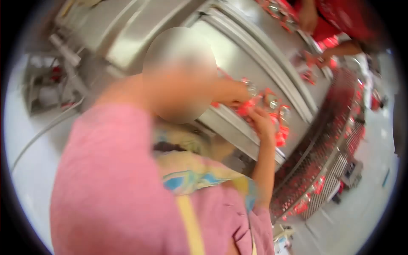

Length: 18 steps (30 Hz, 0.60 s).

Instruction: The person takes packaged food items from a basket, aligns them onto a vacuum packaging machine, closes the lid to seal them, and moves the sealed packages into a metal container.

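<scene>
My left hand point(236, 92) reaches in from the left over a metal work surface, its forearm partly covered by a blurred patch. My right hand point(261, 121) comes up from below, fingers bent and closed. Between the two hands is a small shiny red packet point(246, 107), and both appear to grip it. Motion blur hides the finer finger detail. Several more red-and-silver packets point(272, 100) lie right beside my hands, and another red packet point(281, 137) sits below my right wrist.
A raised metal rail point(259, 40) runs beyond my hands. To the right curves a perforated dark red trough point(314, 148) with red packets. At upper right, a co-worker's hand point(309, 19) and other hand point(318, 58) are near more red packets point(308, 76).
</scene>
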Each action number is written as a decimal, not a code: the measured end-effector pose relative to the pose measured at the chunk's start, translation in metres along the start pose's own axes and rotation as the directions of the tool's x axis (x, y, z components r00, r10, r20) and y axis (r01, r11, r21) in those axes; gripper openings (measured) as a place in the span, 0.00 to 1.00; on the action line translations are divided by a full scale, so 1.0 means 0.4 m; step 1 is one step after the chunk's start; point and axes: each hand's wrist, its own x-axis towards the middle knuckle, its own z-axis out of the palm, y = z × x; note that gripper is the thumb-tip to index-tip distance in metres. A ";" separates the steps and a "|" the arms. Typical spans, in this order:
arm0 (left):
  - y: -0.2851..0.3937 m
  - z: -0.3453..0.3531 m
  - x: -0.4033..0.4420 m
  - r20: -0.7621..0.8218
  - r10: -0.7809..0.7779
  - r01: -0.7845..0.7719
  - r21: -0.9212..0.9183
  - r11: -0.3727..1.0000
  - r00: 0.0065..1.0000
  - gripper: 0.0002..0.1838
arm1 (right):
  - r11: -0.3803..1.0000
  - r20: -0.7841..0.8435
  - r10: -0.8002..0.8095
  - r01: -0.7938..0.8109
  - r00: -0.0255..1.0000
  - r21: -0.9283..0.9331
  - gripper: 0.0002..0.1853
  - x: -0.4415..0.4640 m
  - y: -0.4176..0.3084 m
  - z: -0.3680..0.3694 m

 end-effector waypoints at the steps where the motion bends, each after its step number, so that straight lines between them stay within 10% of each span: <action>1: 0.011 -0.030 -0.009 0.003 -0.019 0.019 0.004 1.000 1.000 0.10 | 0.999 -0.015 -0.033 0.032 0.999 -0.023 0.07 0.022 0.023 -0.010; 6: 0.057 -0.086 -0.068 -0.107 -0.565 0.497 -0.362 0.789 0.818 0.14 | 0.982 -0.253 -0.173 0.148 0.952 -0.114 0.11 0.016 0.038 0.029; 18: 0.063 -0.072 -0.079 -0.271 -0.544 0.515 -0.175 0.839 0.794 0.21 | 0.937 -0.132 -0.149 0.097 0.980 -0.336 0.16 0.008 0.033 0.007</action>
